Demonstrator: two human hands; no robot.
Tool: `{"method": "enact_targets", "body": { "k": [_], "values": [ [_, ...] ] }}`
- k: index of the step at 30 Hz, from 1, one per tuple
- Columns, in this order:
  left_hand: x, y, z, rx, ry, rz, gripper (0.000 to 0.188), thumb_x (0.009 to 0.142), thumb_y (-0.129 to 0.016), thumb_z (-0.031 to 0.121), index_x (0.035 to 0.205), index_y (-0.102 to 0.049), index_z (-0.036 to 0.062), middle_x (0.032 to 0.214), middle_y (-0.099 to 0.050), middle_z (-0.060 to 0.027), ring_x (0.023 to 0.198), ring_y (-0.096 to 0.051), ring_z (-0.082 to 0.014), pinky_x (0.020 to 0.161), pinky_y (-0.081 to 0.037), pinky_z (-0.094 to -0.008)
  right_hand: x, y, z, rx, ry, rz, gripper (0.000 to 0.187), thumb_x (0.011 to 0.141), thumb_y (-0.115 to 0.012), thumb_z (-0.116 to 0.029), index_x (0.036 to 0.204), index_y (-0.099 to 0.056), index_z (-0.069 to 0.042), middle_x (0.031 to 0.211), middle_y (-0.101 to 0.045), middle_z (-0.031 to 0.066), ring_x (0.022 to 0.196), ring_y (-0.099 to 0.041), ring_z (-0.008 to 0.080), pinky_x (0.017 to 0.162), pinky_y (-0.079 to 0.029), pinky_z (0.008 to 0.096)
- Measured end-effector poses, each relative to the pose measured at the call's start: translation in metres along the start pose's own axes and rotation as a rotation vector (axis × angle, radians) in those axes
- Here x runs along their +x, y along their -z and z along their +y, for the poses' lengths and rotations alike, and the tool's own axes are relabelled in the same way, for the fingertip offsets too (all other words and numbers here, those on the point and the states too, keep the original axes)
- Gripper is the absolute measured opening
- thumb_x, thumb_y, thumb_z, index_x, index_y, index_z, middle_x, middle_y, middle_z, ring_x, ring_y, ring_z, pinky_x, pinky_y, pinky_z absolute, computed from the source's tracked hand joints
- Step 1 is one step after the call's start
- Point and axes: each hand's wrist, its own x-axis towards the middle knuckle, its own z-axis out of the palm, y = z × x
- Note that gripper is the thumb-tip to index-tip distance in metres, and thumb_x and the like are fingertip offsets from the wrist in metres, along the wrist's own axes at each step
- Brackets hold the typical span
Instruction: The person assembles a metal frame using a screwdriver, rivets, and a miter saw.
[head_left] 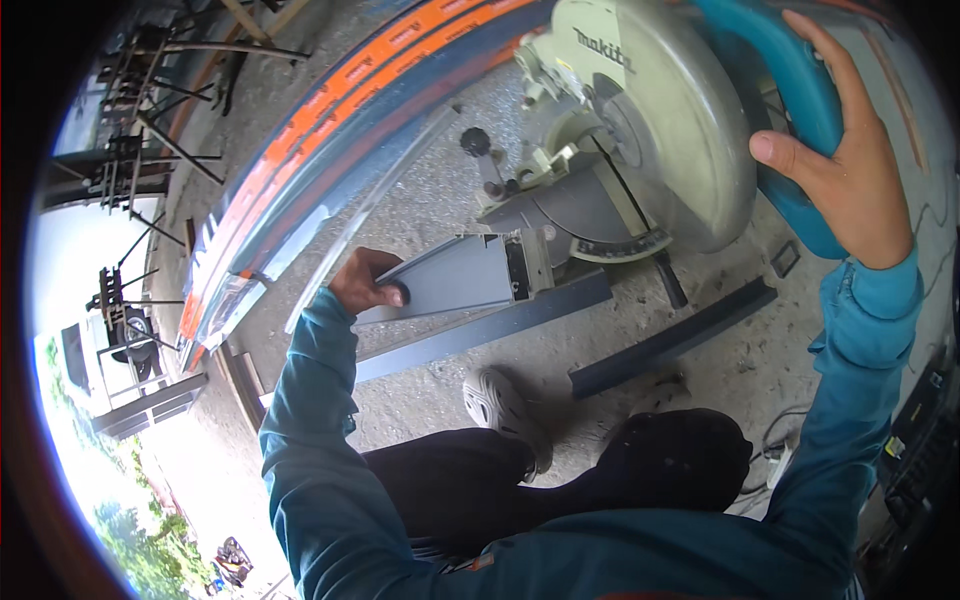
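Observation:
A chop saw with a pale green blade guard point(690, 130) stands on the floor in front of me. My right hand point(865, 180) is on its teal handle point(805, 90); the thumb crosses the handle and one finger lies along the top, while the other fingers are hidden. My left hand point(368, 282) grips the near-left end of a grey metal profile point(450, 275), thumb on top. The profile's other end meets the fence and base of the saw point(570, 205). Below the blade guard, a dark slot runs across the base.
Long orange-and-blue wrapped profiles point(330, 100) lie at the left. A grey bar point(500, 325) and a dark channel offcut point(670, 338) lie near my shoe point(497, 403). Metal stands point(125, 165) are at far left, and a cable point(775, 435) lies at lower right.

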Motion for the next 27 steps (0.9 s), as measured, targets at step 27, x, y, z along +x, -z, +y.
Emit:
{"method": "enact_targets", "body": {
  "k": [27],
  "values": [
    [-0.02,-0.036,-0.005,-0.103,-0.089,0.241,0.071,0.065,-0.09,0.053,0.103,-0.072,-0.0043,0.094,-0.073,-0.0155,0.092,-0.071,-0.0279,0.087,-0.055,-0.0388,0.012,0.008,-0.022,0.081,-0.061,-0.039,0.1,0.069,-0.09,-0.034,0.151,-0.036,-0.015,0.139,-0.055,0.0195,0.131,-0.053,0.0356,0.111,-0.042,0.0459]
  ]
}}
